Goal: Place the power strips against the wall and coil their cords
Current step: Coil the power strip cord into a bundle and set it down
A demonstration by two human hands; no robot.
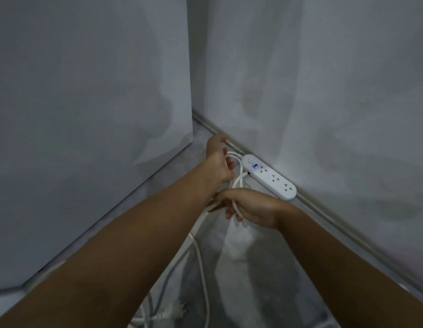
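One white power strip (269,177) laid on the floor (265,268) against the wall (324,91), its cord (237,183) looped between both hands, left hand (218,162) curled around the loop, right hand (247,205) closed on the strands, plug (179,307) lying at the floor's near edge.

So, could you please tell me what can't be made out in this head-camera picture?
- Cord: its lower run passes behind the left forearm, then off the bottom edge.
- Plug: dim, blurred; prongs unclear.
- Power strip: blue label too small to read.
- Left hand: fingertips hidden behind the hand.
- Right hand: palm turned away.
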